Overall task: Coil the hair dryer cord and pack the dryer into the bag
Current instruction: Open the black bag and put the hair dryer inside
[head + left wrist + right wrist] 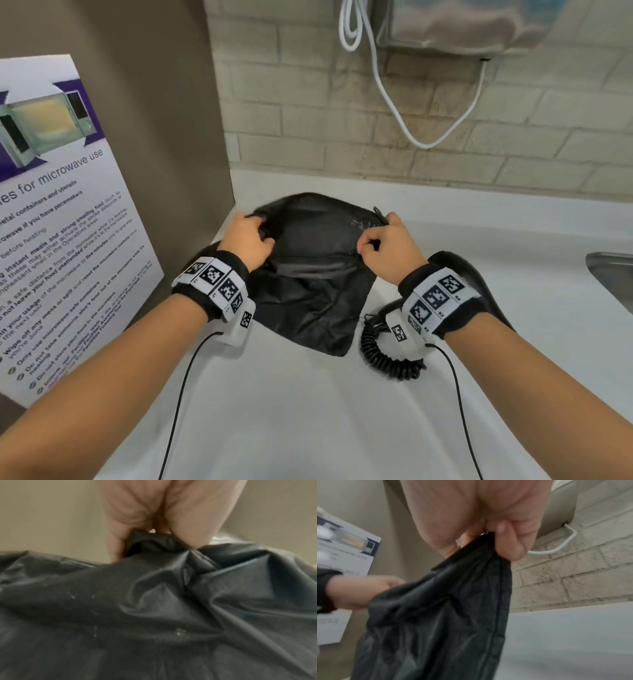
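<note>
Both hands had the black bag (308,270) by its far rim: left hand (248,240) bunching the left corner, right hand (390,245) fingers (508,545) pinching the right. Dryer's coiled cord (383,353) sat on the counter (308,411) near-right.

Black, thin, crinkled fabric bag (308,270): lies on the white counter (308,411) near its back left corner, mouth end lifted and spread wide, lower end flat on the surface; zipper seam runs across the front panel. Black hair dryer (479,274): on the counter just right of the bag, largely hidden behind a wrist. Black spiral cord (383,356): bunched in a loose curl beside the bag's lower right corner.
</note>
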A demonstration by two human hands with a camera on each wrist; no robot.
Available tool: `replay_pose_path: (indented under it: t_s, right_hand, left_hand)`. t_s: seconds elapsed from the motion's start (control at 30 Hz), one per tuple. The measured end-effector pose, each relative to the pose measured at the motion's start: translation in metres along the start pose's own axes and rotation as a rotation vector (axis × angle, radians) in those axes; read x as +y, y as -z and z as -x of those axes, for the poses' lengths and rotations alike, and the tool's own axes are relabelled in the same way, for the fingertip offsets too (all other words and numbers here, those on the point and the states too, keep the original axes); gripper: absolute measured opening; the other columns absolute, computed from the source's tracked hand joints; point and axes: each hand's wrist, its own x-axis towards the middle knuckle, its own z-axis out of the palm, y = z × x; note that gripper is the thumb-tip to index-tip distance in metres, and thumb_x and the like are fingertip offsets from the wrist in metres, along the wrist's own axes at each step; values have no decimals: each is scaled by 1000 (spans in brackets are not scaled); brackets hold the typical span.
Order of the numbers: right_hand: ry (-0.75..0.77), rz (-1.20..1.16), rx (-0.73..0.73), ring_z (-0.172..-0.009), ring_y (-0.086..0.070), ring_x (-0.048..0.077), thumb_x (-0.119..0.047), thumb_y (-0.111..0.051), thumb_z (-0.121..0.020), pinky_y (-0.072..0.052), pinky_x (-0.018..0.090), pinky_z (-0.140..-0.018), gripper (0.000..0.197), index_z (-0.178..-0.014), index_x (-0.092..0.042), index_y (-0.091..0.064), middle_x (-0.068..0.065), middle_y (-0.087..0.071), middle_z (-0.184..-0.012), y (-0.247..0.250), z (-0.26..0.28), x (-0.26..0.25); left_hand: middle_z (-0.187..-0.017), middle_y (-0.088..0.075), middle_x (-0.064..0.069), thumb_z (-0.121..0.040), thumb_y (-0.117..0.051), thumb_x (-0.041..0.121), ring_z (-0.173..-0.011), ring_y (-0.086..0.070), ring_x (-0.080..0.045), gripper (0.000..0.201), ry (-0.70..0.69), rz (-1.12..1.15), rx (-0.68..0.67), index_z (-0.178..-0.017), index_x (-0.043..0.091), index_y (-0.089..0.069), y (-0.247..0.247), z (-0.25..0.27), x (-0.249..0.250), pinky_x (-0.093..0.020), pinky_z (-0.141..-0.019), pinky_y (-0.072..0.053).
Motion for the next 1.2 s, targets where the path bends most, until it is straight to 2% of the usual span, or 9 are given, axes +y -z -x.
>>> replay_pose_path:
  t_s: [0.1, 0.17, 0.33, 0.47, 0.6, 0.7, 0.87, 1.03, 1.2]
  right_hand:
    - [-118, 148, -63, -86, -52, 26, -15, -52, -86, -43, 26, -89, 23, -103, -17, -68, 13, -45, -115, -1, 0, 4]
    - [-213, 299, -116, -85, -54, 30, -15, -55, -86, -45, 32, -87, 36, -122, -15, -53, 14, -33, -122, -3, -1, 1]
    - [-330, 362, -53, -108, -41, 37, -24, -63, -80, -40, 37, -90, 50, -120, -4, -41, 17, -28, -127, -4, -10, -2]
    - [-348, -7, 110, -107, -47, 32, -32, -62, -84, -39, 35, -97, 46, -113, 0, -48, 13, -34, -124, -8, -14, 4]
    - [-206, -118, 169, -82, -49, 28, 15, -45, -77, -30, 7, -68, 26, -85, -3, -62, 10, -36, -102, -12, -9, 11]
    - [-137, -86, 77, -61, -36, 10, 18, -39, -73, -32, 7, -59, 35, -67, 0, -68, 0, -32, -89, -16, -5, 11]
    - [-80, 125, -160, -73, -43, 22, -3, -51, -81, -46, 28, -85, 28, -104, -11, -66, 9, -31, -114, -25, -1, 16]
    - [-136, 488, -345, -99, -47, 35, -7, -53, -82, -46, 36, -85, 64, -138, -26, -29, 15, -16, -133, -42, 0, 15]
    - [-233, 442, -466, -100, -53, 40, 1, -49, -83, -48, 36, -82, 78, -143, -36, -15, 15, -19, -137, -46, -6, 24]
  left_hand:
    - [-124, -44, -22, -81, -55, -1, -108, -50, -37, 37, -167, 58, 269, -118, -5, -53, 11, 8, 10, -31, -97, -36]
    - [-127, -40, -21, -76, -59, -5, -106, -51, -38, 36, -268, 49, 249, -111, -6, -52, 10, 16, 16, -32, -98, -36]
    - [-139, -23, -10, -73, -66, 6, -86, -59, -37, 64, -256, -214, -173, -131, 10, -40, -8, 35, 6, -44, -84, -50]
    - [-137, -43, 4, -82, -55, 22, -109, -55, -25, 62, -233, -385, -448, -138, 41, -38, -15, 47, -1, -32, -88, -47]
    - [-91, -63, -2, -77, -69, 41, -86, -56, -22, 22, -67, -57, -83, -79, 20, -60, -13, 43, 6, -26, -73, -40]
    - [-108, -45, -11, -78, -66, 7, -86, -48, -25, 23, -80, -30, -45, -90, 11, -47, -12, 32, 3, -22, -72, -32]
    - [-130, -39, -6, -83, -54, 14, -103, -55, -33, 36, 0, -120, -59, -119, 10, -55, -13, 22, -8, -35, -93, -43]
    - [-130, -38, -13, -82, -59, 18, -103, -55, -38, 64, 7, -380, -146, -139, 16, -31, -16, 23, -8, -42, -88, -47]
    - [-132, -32, -9, -76, -46, -11, -104, -51, -33, 48, -176, -104, -282, -115, 19, -49, -24, 22, -13, -31, -90, -42]
